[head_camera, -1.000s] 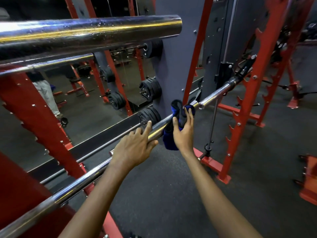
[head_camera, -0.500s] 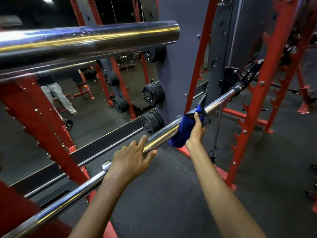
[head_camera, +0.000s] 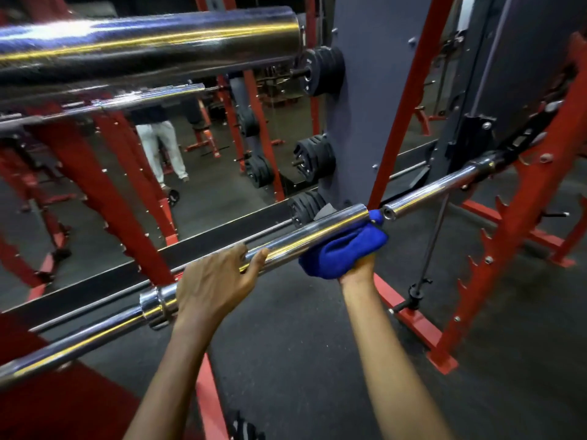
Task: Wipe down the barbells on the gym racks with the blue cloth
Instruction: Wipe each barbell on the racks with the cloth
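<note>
A chrome barbell (head_camera: 104,325) runs from the lower left up towards the middle, ending in a thick sleeve (head_camera: 317,231). My left hand (head_camera: 216,281) grips the sleeve just past its collar, fingers curled over the top. My right hand (head_camera: 357,268) is under the sleeve's end, mostly hidden by the bunched blue cloth (head_camera: 343,252) it holds against the metal. A second barbell (head_camera: 143,42) lies higher up at the top left.
A thinner chrome bar (head_camera: 438,188) continues rightwards to a red rack upright (head_camera: 524,236). Red rack posts (head_camera: 104,198) stand on the left in front of a mirror. Black weight plates (head_camera: 314,158) hang on a grey column. A person's legs (head_camera: 165,150) appear in the mirror.
My right hand with the cloth has slid from the thin bar's end back down onto the end of the thick sleeve. My left hand has kept its grip.
</note>
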Tool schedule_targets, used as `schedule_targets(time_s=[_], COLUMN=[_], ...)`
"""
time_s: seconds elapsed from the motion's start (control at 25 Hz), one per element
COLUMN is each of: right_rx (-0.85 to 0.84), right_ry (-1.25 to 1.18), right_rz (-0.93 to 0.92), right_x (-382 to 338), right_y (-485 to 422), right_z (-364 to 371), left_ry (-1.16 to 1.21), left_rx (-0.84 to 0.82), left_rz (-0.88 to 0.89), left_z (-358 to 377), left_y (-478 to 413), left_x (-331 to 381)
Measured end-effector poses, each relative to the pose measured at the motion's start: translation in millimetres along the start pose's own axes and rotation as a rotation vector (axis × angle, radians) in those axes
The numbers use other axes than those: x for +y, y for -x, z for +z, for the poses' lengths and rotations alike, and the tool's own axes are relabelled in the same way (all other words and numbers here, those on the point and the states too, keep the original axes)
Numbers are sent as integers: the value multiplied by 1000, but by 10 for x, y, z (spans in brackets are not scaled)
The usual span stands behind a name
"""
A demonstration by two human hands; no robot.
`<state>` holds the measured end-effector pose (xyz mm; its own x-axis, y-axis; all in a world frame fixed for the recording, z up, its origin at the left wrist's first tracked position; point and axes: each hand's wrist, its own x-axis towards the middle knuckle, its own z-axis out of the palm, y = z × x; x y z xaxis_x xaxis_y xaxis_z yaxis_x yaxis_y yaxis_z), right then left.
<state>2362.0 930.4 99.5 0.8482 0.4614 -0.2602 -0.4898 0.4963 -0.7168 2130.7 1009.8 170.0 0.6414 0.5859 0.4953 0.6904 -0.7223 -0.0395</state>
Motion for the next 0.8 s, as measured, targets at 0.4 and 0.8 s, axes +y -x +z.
schedule_targets(time_s=[0.4, 0.8], right_rx=[-194, -387], right_ry=[1084, 1223], right_rz=[-736, -862], right_x=[-724, -1002], right_y=[-205, 78], right_z=[6, 420], left_ry=[-136, 99], left_rx=[89, -10], left_rz=[-16, -170], left_z=[81, -24], left_y=[-12, 10], left_x=[21, 33])
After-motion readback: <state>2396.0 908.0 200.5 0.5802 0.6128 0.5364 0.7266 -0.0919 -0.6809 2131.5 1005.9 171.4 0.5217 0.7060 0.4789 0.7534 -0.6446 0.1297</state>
